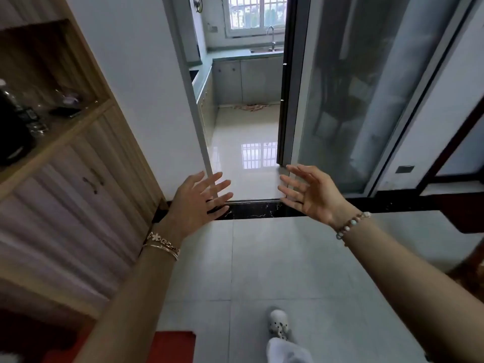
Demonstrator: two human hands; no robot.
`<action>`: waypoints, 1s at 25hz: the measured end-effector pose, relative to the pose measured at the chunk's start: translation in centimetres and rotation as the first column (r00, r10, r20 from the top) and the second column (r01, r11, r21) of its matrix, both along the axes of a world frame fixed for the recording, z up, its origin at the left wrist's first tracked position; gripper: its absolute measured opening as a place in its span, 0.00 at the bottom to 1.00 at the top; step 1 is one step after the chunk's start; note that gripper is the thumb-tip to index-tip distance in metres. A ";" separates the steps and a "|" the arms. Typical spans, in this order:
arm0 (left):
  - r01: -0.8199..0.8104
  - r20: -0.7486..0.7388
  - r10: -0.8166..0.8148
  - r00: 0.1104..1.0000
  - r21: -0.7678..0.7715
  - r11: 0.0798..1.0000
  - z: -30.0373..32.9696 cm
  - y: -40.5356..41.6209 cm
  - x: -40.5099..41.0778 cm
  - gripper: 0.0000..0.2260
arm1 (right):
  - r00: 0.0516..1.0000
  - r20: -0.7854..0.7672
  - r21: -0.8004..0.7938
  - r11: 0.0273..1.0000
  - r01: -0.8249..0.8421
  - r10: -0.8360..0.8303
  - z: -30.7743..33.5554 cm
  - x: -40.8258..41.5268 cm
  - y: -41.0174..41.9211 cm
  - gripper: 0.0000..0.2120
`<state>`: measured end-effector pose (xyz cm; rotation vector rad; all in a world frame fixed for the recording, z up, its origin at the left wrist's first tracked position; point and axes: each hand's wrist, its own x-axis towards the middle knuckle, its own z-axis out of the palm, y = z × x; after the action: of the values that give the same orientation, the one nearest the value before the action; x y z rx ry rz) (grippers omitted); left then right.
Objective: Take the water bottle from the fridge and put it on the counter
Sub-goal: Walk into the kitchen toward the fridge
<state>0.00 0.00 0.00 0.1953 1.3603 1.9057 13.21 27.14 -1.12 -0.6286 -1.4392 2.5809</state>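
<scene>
Both my hands are raised in front of me, palms facing each other, before a kitchen doorway. My left hand (197, 200) is open with fingers spread and holds nothing. My right hand (309, 193) is likewise open and empty. Through the doorway a green-grey kitchen counter (225, 57) runs along the left wall and under the window, with a sink and tap (271, 39) at the far end. No fridge and no water bottle can be made out in this view.
A wooden cabinet (78, 163) stands at my left, a black kettle (11, 132) and small items on its shelf. A glass sliding door (348, 95) fills the right. A dark threshold strip (256, 210) crosses the tiled floor. My white shoe (279, 323) shows below.
</scene>
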 end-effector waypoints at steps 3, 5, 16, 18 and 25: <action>-0.011 -0.017 0.011 1.000 -0.008 1.000 0.0 4.2 -5.2 0.18 | 0.999 0.018 0.012 1.000 0.029 -0.029 -0.2 -5.2 4.4 0.13; -0.029 -0.021 0.029 0.999 -0.006 1.000 0.7 7.8 -9.0 0.18 | 0.999 0.016 0.012 0.999 0.037 -0.037 0.1 -9.3 7.8 0.16; -0.044 -0.042 0.044 0.998 -0.004 0.999 1.1 22.3 -27.6 0.17 | 0.999 0.044 -0.017 1.000 -0.026 0.026 0.2 -28.7 21.6 0.14; -0.037 -0.028 0.037 0.999 0.000 0.999 0.4 24.8 -31.7 0.19 | 0.998 0.046 -0.029 0.999 -0.037 0.038 -0.5 -32.4 24.0 0.14; -0.005 -0.026 0.006 1.000 0.037 0.999 -1.2 33.8 -47.9 0.23 | 0.998 0.040 -0.006 0.999 -0.045 0.046 -0.8 -48.2 33.0 0.19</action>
<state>-47.95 33.80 -1.20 0.2351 1.3450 1.9402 -34.97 60.17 -1.89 -0.6597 -1.4762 2.6218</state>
